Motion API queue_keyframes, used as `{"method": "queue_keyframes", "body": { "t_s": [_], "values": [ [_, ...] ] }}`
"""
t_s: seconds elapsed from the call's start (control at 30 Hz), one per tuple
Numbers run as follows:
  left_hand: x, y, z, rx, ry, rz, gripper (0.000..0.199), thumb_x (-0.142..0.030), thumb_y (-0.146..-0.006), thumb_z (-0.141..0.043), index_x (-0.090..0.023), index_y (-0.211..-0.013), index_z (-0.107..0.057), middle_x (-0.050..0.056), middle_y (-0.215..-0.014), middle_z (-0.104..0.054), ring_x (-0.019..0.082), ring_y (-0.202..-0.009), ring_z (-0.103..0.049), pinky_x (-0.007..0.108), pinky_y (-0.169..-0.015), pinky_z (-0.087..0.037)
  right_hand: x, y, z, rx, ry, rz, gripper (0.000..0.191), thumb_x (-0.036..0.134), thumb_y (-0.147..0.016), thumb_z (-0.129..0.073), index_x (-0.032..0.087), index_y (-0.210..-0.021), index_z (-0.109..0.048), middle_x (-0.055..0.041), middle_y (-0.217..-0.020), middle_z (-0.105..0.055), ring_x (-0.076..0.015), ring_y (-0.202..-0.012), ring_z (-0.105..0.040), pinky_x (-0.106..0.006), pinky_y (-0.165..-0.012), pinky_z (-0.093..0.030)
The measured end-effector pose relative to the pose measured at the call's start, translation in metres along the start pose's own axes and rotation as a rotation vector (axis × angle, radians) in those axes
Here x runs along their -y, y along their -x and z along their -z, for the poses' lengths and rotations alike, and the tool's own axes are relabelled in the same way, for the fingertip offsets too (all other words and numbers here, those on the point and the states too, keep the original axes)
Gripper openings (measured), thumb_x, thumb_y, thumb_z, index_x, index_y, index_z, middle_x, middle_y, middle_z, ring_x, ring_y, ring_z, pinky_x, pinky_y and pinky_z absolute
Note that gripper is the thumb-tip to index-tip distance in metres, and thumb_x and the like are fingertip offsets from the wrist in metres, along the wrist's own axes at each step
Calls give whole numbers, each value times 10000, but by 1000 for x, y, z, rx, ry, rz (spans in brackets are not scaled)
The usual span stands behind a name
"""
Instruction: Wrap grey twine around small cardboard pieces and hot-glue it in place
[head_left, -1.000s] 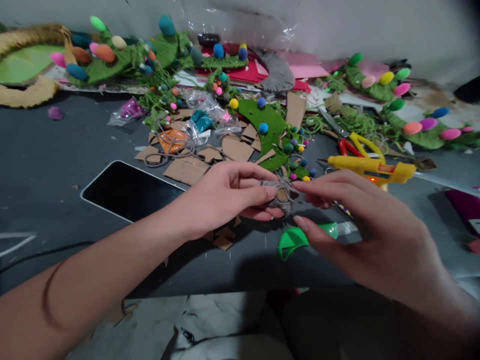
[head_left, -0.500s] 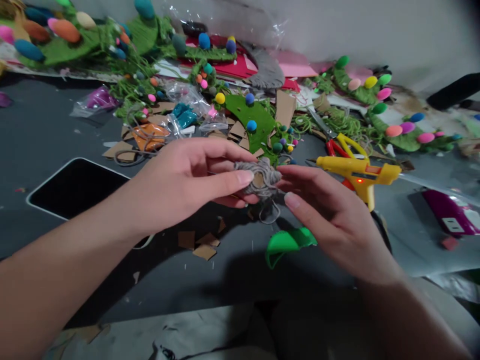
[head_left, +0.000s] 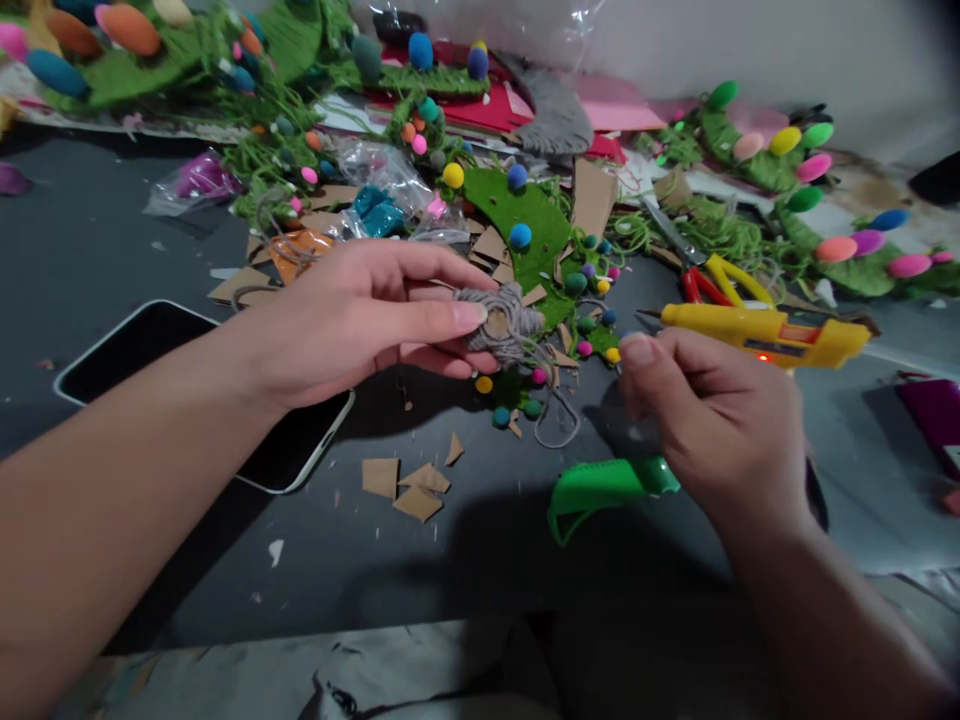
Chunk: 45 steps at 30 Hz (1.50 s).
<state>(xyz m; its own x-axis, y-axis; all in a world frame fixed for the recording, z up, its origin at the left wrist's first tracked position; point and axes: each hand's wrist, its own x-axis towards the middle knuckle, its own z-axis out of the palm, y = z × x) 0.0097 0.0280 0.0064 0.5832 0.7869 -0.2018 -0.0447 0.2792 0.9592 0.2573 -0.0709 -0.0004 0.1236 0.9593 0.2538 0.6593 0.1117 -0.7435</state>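
My left hand (head_left: 352, 320) pinches a small star-like cardboard piece wrapped in grey yarn (head_left: 504, 325) between thumb and fingers. Bare brown cardboard shows at the middle of the wrapping. A loose loop of grey yarn (head_left: 559, 432) hangs below its right side. Off to the right, my right hand (head_left: 712, 420) is closed, thumb pressed against the curled forefinger. Whatever lies between those fingertips, perhaps the yarn, is too fine to make out. Just behind this hand lies a yellow glue gun (head_left: 780, 335) with a red light lit.
A phone (head_left: 307, 440) lies under my left wrist. Cardboard scraps (head_left: 420, 490) and a green plastic tool (head_left: 600, 490) are on the dark table (head_left: 337, 570). Scissors (head_left: 694, 260) lie behind the glue gun. Green yarn-covered pieces with coloured balls (head_left: 517, 230) crowd the back.
My right hand has moved away to the right from the yarn-wrapped piece, and its fingers have closed. The left hand keeps its hold, a little higher in view.
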Motion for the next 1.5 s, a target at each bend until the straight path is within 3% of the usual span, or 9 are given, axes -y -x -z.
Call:
{"method": "queue_keyframes", "body": {
  "t_s": [0.07,0.13,0.2,0.27,0.37,0.5,0.7,0.93,1.5],
  "values": [
    [1,-1,0,26,13,11,195,-111,-921,-720,-89,-1113,-695,33,-803,-814,189,-774,-807,228,-657,-662,-4,-3,-3,-42,21,18,312,437,-931,-718,221,-710,-679,21,-620,-624,-105,-538,-506,-274,-504,-406],
    [3,-2,1,40,19,30,197,-123,-926,-721,-97,-1120,-696,37,-809,-813,185,-778,-807,226,-666,-664,-7,-6,-7,-50,-18,51,127,341,-904,-759,249,-989,-776,-14,-909,-776,-161,-773,-701,-313,-695,-586],
    [5,-4,1,43,20,42,189,-133,-917,-732,-112,-1103,-710,45,-825,-814,188,-775,-807,230,-674,-669,-9,-8,-11,5,-86,74,341,277,-907,-745,284,-1247,-736,-42,-1234,-766,-232,-1094,-736,-434,-987,-610],
    [7,-6,2,52,15,48,187,-139,-901,-742,-127,-1086,-725,55,-843,-816,198,-782,-808,238,-682,-673,-6,-9,-16,110,-174,53,432,291,-922,-726,298,-1352,-682,-47,-1326,-736,-251,-1189,-719,-480,-1074,-579],
    [9,-7,3,55,3,64,196,-156,-896,-735,-157,-1092,-735,52,-884,-817,212,-814,-811,253,-708,-674,2,-9,-20,224,-261,-25,436,366,-885,-777,265,-1302,-699,-37,-1115,-807,-218,-991,-778,-393,-935,-643],
    [11,-7,1,27,15,80,198,-179,-888,-749,-168,-1085,-728,43,-895,-816,222,-840,-814,250,-706,-669,9,-4,-19,154,-143,1,298,344,-835,-825,251,-1106,-745,15,-887,-781,-141,-782,-728,-262,-759,-611],
    [11,-6,-2,4,37,81,195,-155,-898,-753,-155,-1090,-718,49,-877,-817,209,-827,-815,230,-690,-678,18,-10,-7,175,52,245,68,232,-906,-748,240,-972,-757,23,-904,-757,-110,-790,-677,-242,-749,-537],
    [11,-5,-2,23,41,98,191,-169,-915,-742,-139,-1101,-713,54,-860,-816,205,-845,-815,236,-717,-679,29,-37,-1,240,159,509,192,186,-951,-670,241,-1104,-771,-30,-938,-727,-140,-804,-677,-269,-705,-523],
    [11,-3,1,58,45,54,208,-174,-876,-783,-174,-1079,-738,33,-864,-813,207,-857,-812,256,-749,-676,33,-45,-14,215,124,547,168,174,-941,-674,187,-1039,-811,-63,-929,-719,-150,-796,-678,-315,-691,-540]
  ]
}}
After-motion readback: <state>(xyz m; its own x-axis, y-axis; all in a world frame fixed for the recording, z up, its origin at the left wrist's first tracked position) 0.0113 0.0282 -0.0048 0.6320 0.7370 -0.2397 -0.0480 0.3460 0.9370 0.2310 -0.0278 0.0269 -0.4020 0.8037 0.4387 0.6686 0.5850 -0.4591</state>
